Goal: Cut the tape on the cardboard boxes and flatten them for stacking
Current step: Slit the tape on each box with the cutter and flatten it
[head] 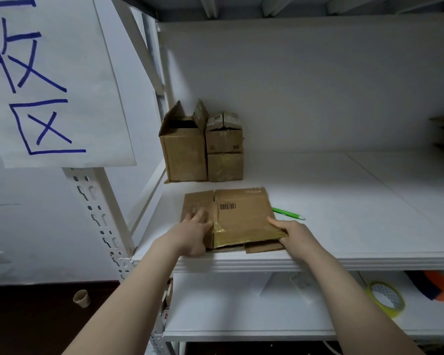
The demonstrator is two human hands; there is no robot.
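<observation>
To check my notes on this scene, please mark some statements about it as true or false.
1. The left hand and the right hand both touch the flattened box. True.
2. The green tool lies on top of that box. False: it lies on the shelf, beside the box's right edge.
3. The tall box at the back has open flaps. True.
4. The tape roll sits beside the tall box. False: it sits on the lower shelf.
</observation>
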